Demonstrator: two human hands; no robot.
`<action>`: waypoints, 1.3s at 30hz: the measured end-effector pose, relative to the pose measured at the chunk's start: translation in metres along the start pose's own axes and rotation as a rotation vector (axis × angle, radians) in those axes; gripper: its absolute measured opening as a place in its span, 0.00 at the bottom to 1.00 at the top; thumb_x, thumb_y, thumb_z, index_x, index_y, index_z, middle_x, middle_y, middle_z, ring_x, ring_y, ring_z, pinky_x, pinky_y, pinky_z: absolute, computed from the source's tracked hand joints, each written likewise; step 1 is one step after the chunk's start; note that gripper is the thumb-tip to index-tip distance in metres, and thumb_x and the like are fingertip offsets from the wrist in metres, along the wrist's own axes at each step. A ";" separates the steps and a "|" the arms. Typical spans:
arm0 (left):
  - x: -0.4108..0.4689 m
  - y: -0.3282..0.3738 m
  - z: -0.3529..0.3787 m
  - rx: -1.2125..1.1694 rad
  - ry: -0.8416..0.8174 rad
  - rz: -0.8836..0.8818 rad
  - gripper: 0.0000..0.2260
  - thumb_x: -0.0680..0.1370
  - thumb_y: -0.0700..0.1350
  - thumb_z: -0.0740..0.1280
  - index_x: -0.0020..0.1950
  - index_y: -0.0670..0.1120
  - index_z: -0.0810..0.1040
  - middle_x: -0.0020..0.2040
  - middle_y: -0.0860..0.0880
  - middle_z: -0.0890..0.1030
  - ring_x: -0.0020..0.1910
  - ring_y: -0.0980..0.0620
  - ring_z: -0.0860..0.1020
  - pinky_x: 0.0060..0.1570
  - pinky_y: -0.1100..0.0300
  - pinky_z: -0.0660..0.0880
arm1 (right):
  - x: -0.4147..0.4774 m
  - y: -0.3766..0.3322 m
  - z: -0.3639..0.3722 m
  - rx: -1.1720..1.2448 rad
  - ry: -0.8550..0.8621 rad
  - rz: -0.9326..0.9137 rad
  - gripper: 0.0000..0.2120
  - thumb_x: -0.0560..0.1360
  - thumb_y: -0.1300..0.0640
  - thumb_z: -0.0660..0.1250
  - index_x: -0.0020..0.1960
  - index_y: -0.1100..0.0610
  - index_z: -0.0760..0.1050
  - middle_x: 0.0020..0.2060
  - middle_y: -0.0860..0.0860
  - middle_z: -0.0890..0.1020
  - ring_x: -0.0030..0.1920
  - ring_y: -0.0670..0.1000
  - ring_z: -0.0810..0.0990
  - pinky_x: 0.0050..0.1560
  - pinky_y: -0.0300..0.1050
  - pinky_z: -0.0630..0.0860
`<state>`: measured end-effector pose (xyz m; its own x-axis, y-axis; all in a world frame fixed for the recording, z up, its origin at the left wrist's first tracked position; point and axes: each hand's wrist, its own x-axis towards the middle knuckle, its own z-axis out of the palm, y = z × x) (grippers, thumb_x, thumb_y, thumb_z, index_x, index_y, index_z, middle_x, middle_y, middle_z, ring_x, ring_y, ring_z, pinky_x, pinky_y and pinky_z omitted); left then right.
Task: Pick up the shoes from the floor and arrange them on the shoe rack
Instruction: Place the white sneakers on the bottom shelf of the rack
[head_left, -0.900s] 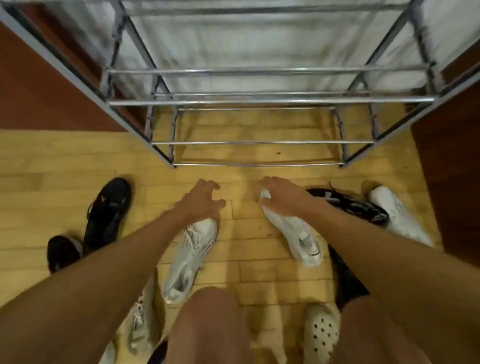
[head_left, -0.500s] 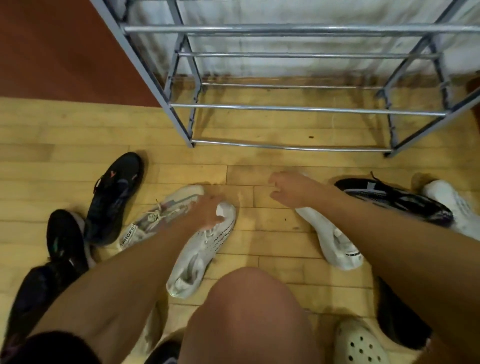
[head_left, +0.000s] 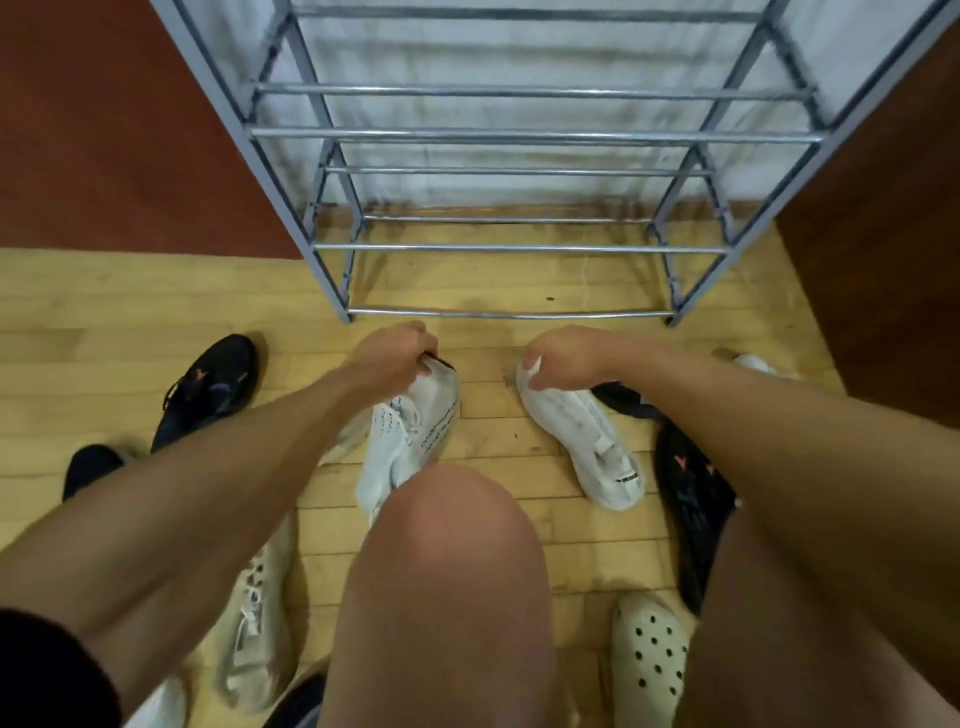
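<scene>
Both left hand (head_left: 394, 358) and right hand (head_left: 566, 357) now grip white sneakers (head_left: 587, 441).

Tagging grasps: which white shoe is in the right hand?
The smooth white shoe with the black tag, gripped by the right hand; the left hand holds the dotted shoe.

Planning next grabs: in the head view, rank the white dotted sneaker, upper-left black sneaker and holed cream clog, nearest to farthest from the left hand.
1. white dotted sneaker, held by the left hand.
2. black sneaker, on the floor, upper left.
3. cream clog, lower right.
</scene>
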<state>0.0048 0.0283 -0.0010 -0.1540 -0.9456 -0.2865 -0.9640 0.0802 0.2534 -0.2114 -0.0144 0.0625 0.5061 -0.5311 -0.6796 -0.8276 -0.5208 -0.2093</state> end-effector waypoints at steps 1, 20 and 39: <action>0.001 0.009 -0.015 0.022 0.046 0.026 0.07 0.76 0.37 0.65 0.52 0.40 0.80 0.51 0.43 0.77 0.52 0.43 0.77 0.48 0.50 0.74 | -0.008 -0.001 -0.007 0.000 0.012 -0.001 0.20 0.80 0.52 0.60 0.68 0.60 0.72 0.66 0.55 0.75 0.65 0.56 0.73 0.63 0.46 0.69; -0.046 0.156 -0.173 -0.842 0.681 0.005 0.11 0.71 0.40 0.74 0.52 0.41 0.82 0.39 0.49 0.78 0.36 0.55 0.75 0.44 0.60 0.75 | -0.130 0.011 -0.022 0.881 0.700 -0.015 0.15 0.69 0.63 0.75 0.52 0.55 0.75 0.44 0.49 0.82 0.45 0.52 0.83 0.43 0.49 0.83; -0.016 0.360 -0.074 -0.807 -0.249 -0.120 0.21 0.73 0.41 0.71 0.66 0.43 0.73 0.59 0.45 0.80 0.56 0.46 0.79 0.53 0.49 0.79 | -0.252 0.190 0.040 1.629 0.976 0.138 0.12 0.75 0.60 0.69 0.58 0.61 0.75 0.45 0.54 0.84 0.40 0.52 0.84 0.32 0.44 0.82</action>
<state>-0.3240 0.0488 0.1632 -0.1956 -0.8288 -0.5243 -0.5418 -0.3544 0.7622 -0.5056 0.0471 0.1663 -0.1147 -0.9496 -0.2917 0.0335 0.2897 -0.9565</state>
